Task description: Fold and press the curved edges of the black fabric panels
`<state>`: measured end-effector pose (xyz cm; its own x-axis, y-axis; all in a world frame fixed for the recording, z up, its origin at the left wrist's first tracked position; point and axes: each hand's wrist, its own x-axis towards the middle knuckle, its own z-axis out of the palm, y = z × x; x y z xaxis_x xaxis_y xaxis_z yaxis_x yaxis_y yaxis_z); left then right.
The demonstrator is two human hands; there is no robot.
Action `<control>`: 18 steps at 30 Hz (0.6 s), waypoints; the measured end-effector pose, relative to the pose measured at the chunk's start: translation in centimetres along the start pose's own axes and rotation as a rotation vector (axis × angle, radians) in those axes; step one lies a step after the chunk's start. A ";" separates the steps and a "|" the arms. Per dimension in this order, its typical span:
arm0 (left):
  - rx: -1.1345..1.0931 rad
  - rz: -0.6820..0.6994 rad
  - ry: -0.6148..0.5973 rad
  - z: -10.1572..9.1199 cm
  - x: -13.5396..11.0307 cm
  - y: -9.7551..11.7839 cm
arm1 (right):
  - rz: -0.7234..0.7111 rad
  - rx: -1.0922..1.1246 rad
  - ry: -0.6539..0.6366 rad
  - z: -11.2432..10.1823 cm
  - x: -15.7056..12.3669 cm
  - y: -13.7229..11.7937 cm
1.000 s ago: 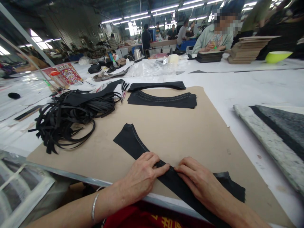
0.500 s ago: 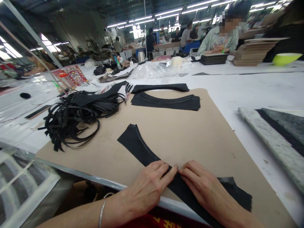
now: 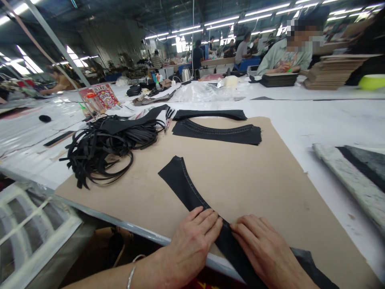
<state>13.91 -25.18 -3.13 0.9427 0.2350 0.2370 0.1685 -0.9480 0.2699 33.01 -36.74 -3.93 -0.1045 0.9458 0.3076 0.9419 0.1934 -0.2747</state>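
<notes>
A curved black fabric piece (image 3: 187, 185) lies slantwise on the brown board, with a line of pale stitches along its inner curve. My left hand (image 3: 200, 237) rests on its middle, fingers lying flat and pressing it down. Just to the right, my right hand (image 3: 264, 245) pinches the curved edge between thumb and fingertips, which are partly hidden. The lower end of the black piece runs under the right hand toward the table's front edge. Beyond that hand, another black fabric part (image 3: 303, 257) sticks out; whether it belongs to the same piece I cannot tell.
Two stacks of curved black pieces (image 3: 216, 132) lie at the back of the brown board (image 3: 246, 172). A tangle of black strips (image 3: 105, 148) is at the left. Padded grey material (image 3: 345, 172) lies at right. Across the table, a person (image 3: 285, 56) works beside stacked boards (image 3: 333, 72).
My left fingers have flattened over the curved edge, and the index finger no longer reaches out toward the right hand. The right hand stays at the edge. The whole view has shifted slightly.
</notes>
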 end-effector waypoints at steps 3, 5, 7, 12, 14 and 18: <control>-0.023 -0.015 0.010 -0.4 -0.2 -0.2 | 0.006 -0.037 0.007 0.2 0.7 -0.8; -0.044 -0.036 0.031 -0.8 -0.3 -0.5 | 0.013 -0.052 0.020 0.3 1.3 -1.2; -0.067 -0.068 0.072 -1.3 -0.2 -1.0 | 0.016 -0.057 0.029 0.4 1.7 -1.5; -0.033 -0.136 0.151 -1.7 0.1 -3.3 | 0.014 -0.066 0.056 0.3 2.0 -1.6; 0.007 -0.088 0.101 -1.5 -0.1 -4.1 | 0.016 -0.065 0.075 0.3 2.0 -1.6; 0.084 -0.040 0.017 -1.4 -0.7 -4.7 | 0.017 -0.057 0.079 0.4 1.8 -1.6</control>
<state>12.02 -20.61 -3.25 0.9297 0.2762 0.2436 0.2304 -0.9522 0.2006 31.22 -35.21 -3.30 -0.0652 0.9248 0.3748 0.9603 0.1603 -0.2285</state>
